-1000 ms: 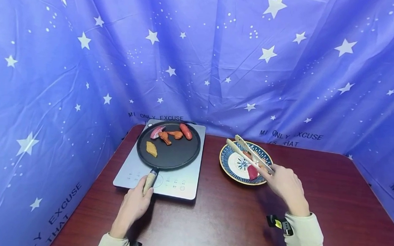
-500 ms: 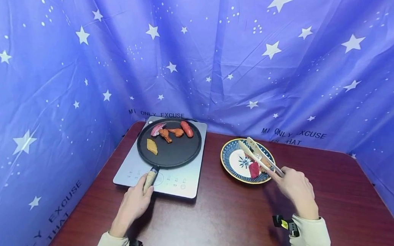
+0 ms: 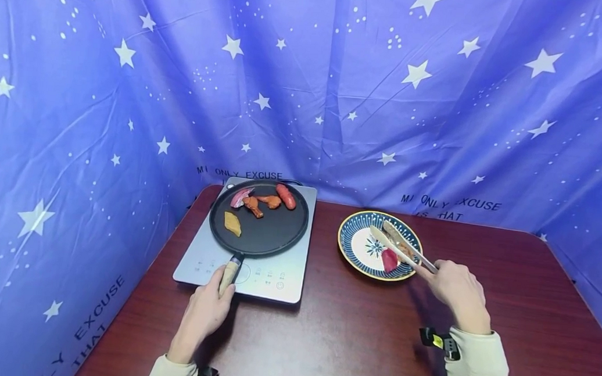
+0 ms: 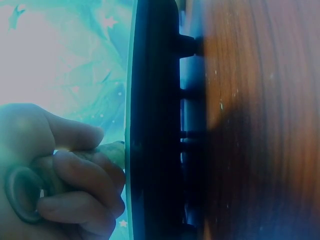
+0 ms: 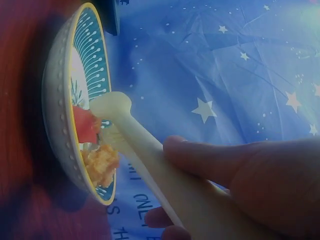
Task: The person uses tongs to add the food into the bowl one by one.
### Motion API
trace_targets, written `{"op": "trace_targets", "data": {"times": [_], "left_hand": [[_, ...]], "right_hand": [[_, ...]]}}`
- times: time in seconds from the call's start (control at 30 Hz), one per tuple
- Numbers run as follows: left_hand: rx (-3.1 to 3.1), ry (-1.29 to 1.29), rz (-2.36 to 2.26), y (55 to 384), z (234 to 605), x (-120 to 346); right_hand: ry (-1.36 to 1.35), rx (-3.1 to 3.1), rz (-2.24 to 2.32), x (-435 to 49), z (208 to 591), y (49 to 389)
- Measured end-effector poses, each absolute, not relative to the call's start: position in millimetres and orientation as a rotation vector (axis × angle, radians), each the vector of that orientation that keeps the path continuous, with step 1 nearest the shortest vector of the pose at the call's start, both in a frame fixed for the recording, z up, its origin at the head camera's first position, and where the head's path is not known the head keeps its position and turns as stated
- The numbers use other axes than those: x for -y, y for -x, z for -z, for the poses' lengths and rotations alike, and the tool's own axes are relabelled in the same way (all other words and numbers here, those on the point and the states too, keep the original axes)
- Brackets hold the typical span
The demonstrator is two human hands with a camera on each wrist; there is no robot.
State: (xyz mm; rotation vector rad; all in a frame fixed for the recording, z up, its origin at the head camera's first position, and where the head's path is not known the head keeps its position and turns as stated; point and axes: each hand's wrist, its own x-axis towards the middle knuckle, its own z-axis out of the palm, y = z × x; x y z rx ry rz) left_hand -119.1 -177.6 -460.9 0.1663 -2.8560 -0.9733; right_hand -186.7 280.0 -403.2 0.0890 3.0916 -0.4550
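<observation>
My left hand (image 3: 205, 310) grips the light wooden handle (image 3: 229, 273) of a flat black frying pan (image 3: 266, 235). In the pan lie a red sausage (image 3: 286, 197), two brown drumsticks (image 3: 253, 207), a pink-and-white striped slice (image 3: 240, 198) and a yellow piece (image 3: 232, 224). My right hand (image 3: 458, 292) holds pale tongs (image 3: 394, 246), their tips apart and lowered over a blue-and-white patterned plate (image 3: 351, 254). On this plate are a dark red meat piece (image 3: 389, 260) and a golden crumbly lump (image 5: 101, 166). Whatever lies between the tong tips is partly hidden.
Under the pan is a silver induction cooker (image 3: 289, 283) with marked touch controls. Everything stands on a dark red wooden table (image 3: 342, 342). A blue star-patterned curtain (image 3: 307, 95) hangs close behind the table and along both sides.
The tongs, in my right hand, have moved right and lower over the plate, toward the food on its right side. My left hand keeps its grip on the pan handle. The view has shifted slightly.
</observation>
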Motion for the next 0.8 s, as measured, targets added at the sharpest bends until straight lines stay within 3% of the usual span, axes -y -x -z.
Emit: {"op": "trace_targets", "data": {"times": [0.8], "left_hand": [[2.866,-0.180,0.980,118.8,461.1,177.9]], "right_hand": [[0.034,-3.033,0.432,-279.9,404.1,186.8]]}}
